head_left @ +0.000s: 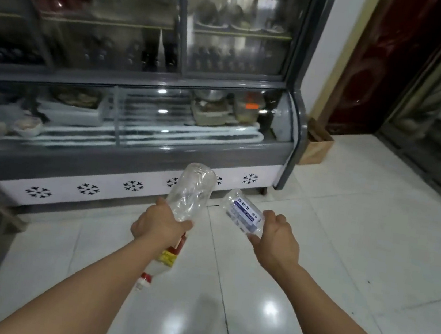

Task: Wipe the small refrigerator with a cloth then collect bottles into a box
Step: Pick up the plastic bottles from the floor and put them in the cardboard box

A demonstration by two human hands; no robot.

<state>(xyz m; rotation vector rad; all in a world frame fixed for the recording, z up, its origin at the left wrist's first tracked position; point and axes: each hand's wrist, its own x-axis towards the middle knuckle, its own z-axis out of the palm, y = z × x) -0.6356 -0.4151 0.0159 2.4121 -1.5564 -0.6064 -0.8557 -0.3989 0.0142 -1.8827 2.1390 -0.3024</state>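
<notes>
Person's standing in front of the glass-front fridge [140, 86] with both arms out over the white tile floor [340, 266]. Left hand [160, 224] is wrapped around a big clear bottle [192, 192], base tipped up toward the fridge, and there's a second bottle with a red and yellow label [167, 256] poking out under that same wrist. Right hand [278, 240] is pinching a smaller clear bottle with a blue label [244, 212], held tilted. A brown cardboard box [316, 145] sits on the floor just beside the fridge's right corner, well apart from both hands.
</notes>
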